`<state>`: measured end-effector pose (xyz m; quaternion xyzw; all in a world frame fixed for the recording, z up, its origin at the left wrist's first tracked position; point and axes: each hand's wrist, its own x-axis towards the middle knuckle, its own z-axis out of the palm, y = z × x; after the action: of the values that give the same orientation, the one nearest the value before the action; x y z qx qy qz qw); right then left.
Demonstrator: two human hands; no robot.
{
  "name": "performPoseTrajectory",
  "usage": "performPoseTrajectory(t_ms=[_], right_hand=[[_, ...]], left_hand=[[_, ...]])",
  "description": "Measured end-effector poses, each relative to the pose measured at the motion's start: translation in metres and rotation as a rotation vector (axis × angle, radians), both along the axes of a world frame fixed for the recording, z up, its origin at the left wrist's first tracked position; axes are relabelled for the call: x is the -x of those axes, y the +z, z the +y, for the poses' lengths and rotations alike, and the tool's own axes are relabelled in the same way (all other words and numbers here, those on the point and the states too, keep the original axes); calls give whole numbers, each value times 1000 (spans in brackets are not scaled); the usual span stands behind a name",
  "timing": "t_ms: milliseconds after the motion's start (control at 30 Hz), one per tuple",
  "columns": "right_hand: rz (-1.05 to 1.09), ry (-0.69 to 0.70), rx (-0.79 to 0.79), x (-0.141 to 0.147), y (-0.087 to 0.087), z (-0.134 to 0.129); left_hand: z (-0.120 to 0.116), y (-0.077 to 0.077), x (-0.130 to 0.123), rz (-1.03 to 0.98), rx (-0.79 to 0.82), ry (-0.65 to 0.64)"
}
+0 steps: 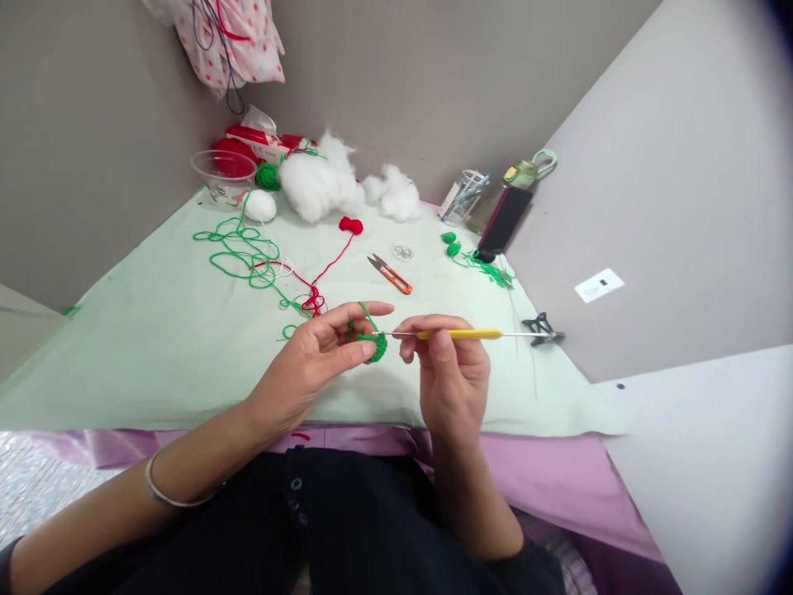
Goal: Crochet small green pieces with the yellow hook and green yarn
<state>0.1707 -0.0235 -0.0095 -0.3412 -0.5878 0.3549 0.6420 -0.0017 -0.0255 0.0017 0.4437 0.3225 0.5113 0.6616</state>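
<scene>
My left hand (pixel 315 351) pinches a small green crochet piece (pixel 377 349) between thumb and fingers, its index finger stretched out with green yarn running over it. My right hand (pixel 452 372) is closed around the yellow handle of a crochet hook (pixel 462 335), held level. The hook's metal tip reaches the upper edge of the green piece; whether it sits inside a stitch is too small to tell. Loose green yarn (pixel 244 256) lies in loops on the table to the left. A red crocheted piece (pixel 351 225) with a trailing red strand lies farther back.
Orange-handled thread snips (pixel 390 274) lie beyond my hands, near a small clear dish (pixel 404 252). White stuffing (pixel 322 178), a white yarn ball (pixel 260 206) and a plastic tub (pixel 224 173) stand at the back. A phone (pixel 506 219) leans on a bottle at right, near small green pieces (pixel 454 248).
</scene>
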Motion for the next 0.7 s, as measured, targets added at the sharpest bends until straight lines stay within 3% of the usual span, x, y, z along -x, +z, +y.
performPoseTrajectory(t_ms=[233, 500, 600, 700], right_hand=[[-37, 13, -37, 1, -1, -1], [54, 44, 9, -1, 3, -1], [-46, -23, -74, -1, 3, -5], [-265, -140, -281, 2, -1, -9]], left_hand=[[0, 2, 0, -56, 4, -54], [-1, 0, 2, 6, -7, -5], [-2, -2, 2, 39, -53, 38], [-3, -3, -1, 110, -122, 125]])
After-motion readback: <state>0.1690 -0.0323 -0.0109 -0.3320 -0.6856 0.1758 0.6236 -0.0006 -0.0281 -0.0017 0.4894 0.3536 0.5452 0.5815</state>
